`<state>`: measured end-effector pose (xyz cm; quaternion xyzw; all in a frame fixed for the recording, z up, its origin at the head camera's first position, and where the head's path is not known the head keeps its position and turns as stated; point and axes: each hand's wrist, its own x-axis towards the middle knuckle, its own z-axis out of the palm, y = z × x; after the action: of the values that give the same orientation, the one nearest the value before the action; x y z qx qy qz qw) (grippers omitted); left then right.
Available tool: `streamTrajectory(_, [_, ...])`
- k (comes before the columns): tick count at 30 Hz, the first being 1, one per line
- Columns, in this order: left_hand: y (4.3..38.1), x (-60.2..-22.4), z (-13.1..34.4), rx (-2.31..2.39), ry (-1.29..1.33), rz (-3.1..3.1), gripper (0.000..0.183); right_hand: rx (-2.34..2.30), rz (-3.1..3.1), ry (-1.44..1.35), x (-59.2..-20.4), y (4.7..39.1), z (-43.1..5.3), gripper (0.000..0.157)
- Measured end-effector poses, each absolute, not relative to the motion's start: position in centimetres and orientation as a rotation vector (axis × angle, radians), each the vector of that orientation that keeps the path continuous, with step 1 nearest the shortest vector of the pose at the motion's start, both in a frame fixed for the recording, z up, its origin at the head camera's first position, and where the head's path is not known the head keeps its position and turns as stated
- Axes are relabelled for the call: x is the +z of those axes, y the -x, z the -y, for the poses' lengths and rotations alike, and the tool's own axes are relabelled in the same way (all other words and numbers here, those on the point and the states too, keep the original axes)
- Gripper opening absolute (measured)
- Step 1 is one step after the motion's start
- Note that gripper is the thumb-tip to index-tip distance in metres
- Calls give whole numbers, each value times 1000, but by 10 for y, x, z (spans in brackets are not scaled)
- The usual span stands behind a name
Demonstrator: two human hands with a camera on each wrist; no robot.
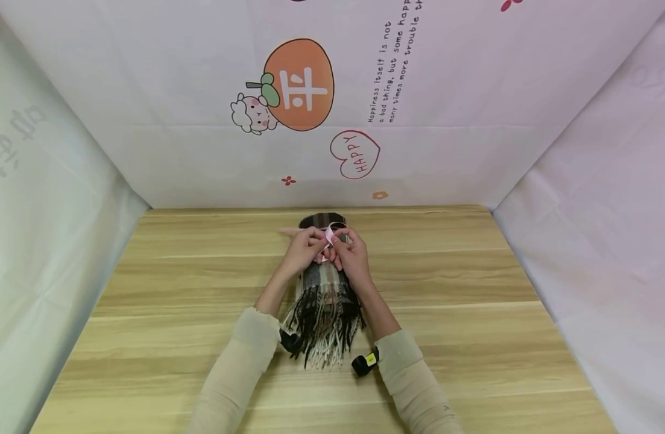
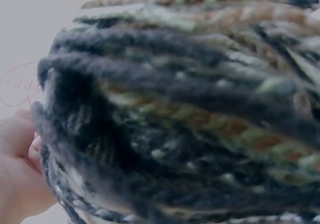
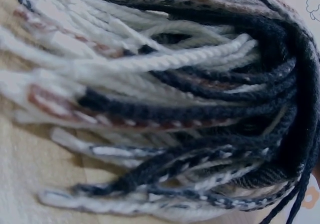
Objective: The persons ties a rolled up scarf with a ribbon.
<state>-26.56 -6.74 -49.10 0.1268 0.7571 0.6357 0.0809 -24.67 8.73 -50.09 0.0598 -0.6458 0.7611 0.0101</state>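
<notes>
A rolled plaid scarf in black, grey and beige lies lengthwise on the table, its fringe toward the person. Over its upper part, a pale pink ribbon stands in a small loop between the hands. My left hand pinches the ribbon from the left, and my right hand pinches it from the right. One ribbon end sticks out left of the scarf. Dark and white fringe strands fill most of the right wrist view. The left wrist view shows part of the left hand beyond the fringe.
The wood-grain table extends on both sides of the scarf. White printed cloth rises behind its far edge, with more cloth at left and right. A black wrist device sits by the right cuff.
</notes>
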Motion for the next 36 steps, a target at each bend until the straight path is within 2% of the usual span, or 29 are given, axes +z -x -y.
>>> streamTrajectory(8, [269, -493, 69, 1916, -388, -2216, 12, 2442, 2015, -202, -498, 247, -90, 15])
streamTrajectory(19, [268, -492, 68, 1988, -392, -2178, 21, 2351, 2045, -224, -501, 247, -87, 8])
streamTrajectory(30, [265, -491, 61, 2097, -332, -2238, 24, 2294, 2057, -165, -502, 247, -87, 14])
streamTrajectory(32, [265, -490, 60, 2120, -323, -2224, 24, 2293, 2062, -112, -503, 248, -88, 21])
streamTrajectory(36, [264, -490, 59, 2149, -313, -2188, 24, 2282, 2153, 2, -500, 249, -89, 45])
